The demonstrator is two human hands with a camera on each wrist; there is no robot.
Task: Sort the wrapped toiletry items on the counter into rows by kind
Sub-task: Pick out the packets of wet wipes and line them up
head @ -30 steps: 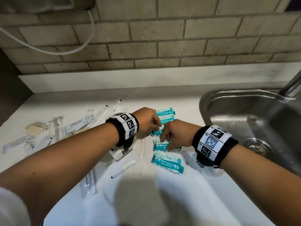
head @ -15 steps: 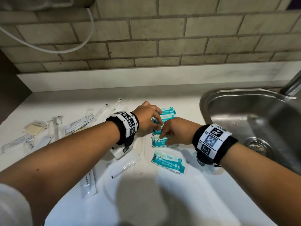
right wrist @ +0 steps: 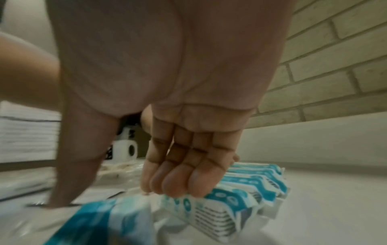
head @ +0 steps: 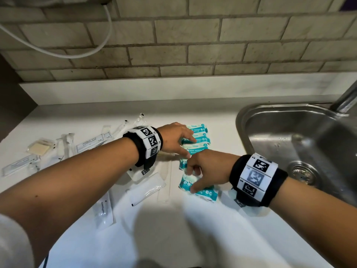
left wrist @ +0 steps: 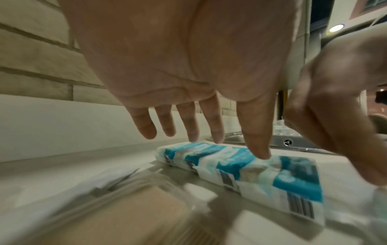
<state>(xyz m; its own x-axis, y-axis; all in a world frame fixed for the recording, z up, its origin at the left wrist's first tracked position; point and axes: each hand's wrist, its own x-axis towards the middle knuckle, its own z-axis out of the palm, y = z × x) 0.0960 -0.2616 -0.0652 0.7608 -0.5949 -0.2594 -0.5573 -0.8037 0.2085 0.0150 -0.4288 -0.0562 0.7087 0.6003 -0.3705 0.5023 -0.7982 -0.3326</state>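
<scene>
Since a second ago: right hand point(head: 207, 170) pulled nearer, thumb now down on nearest mini wipes pack point(head: 200, 189); left hand point(head: 174, 139) slid farther out over the far packs. Row of teal mini wipes packs point(head: 197, 140) running near-to-far, just left of sink point(head: 289, 132), on white counter point(head: 173, 229). Left hand spread flat, fingertips point(left wrist: 261, 154) touching top of a pack, gripping nothing. Right hand curled, fingers bunched together and pressing on pack edges point(right wrist: 240, 195), thumb on nearest pack; looks like nudging, not pinching.

Step in hand, likely: squaring up the wipes row. Best done with left hand steadying far packs, right pushing the near, skewed pack flush and parallel; light pressure, soft wrappers slide and ride over each other.

Hard to tell: pack count under hands; middle packs hidden by right hand. Clear sachets, toothpaste sachet point(head: 104, 207), soap bar point(head: 39, 148) at left still loose, partly behind left forearm. Both wrist views blurred.
</scene>
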